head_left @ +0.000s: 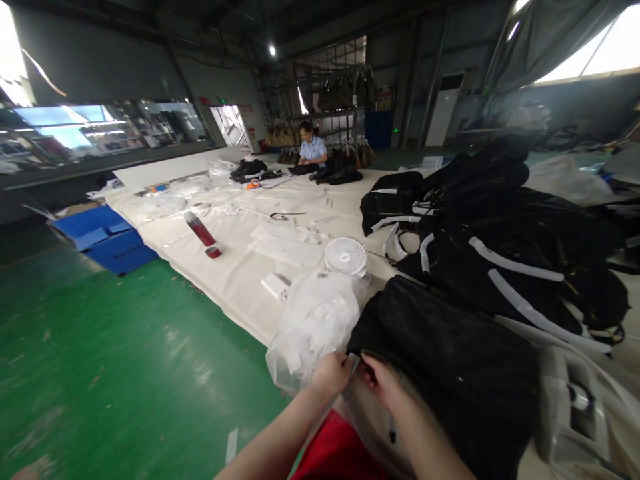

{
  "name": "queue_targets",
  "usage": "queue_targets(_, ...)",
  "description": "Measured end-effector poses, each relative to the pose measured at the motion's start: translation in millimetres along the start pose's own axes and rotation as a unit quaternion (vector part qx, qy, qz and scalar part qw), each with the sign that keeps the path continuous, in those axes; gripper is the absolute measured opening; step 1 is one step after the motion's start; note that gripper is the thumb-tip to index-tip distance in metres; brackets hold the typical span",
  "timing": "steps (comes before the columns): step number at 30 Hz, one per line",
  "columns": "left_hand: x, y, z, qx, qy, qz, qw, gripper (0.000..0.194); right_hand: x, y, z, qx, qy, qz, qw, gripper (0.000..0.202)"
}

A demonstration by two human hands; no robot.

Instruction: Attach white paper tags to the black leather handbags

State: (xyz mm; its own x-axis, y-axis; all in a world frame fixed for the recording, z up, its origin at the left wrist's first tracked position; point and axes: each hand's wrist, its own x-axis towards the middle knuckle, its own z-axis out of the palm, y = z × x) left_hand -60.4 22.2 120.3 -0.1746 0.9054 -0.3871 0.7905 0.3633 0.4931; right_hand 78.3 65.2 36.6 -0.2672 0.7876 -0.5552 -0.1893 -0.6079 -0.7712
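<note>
My left hand point(331, 375) is closed in a pinch at the near left corner of a large black fabric bag point(450, 347). A small whitish strip point(354, 362) sticks out between its thumb and finger. Close beside it, my right hand point(383, 381) has its fingers curled together on the edge of the black fabric; its fingertips are partly hidden. Left of the hands lies a clear plastic bag point(320, 313) full of white pieces. Behind that stands a small white fan point(345, 257), with a white box point(275, 287) to its left.
Black bags with white strips point(505, 260) are heaped on the right. A red bottle point(200, 230) and a tape roll point(213, 252) lie near the table's left edge. Blue boxes point(107, 237) stand on the green floor. A co-worker point(313, 150) sits at the far end.
</note>
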Motion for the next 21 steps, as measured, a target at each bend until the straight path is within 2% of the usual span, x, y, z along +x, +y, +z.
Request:
queue_targets(4,3.9,-4.4,4.0,0.013,0.0,-0.021,1.0,0.042,4.9,-4.7,-0.9,-0.073,0.04,0.009,0.996,0.022)
queue_targets(7,8.6,-3.4,8.5,0.026,0.01,-0.032,0.999,0.04,7.3,-7.0,0.7,-0.106,0.043,0.004,0.993,0.022)
queue_targets(15,17.1,4.8,20.0,0.042,0.04,-0.031,0.998,0.039,2.1,-12.1,2.0,-0.141,-0.001,-0.029,0.99,0.022)
queue_targets(21,17.0,-3.4,15.8,-0.001,0.019,-0.013,1.0,0.037,-4.2,-14.9,1.0,-0.15,-0.04,-0.047,0.987,0.024)
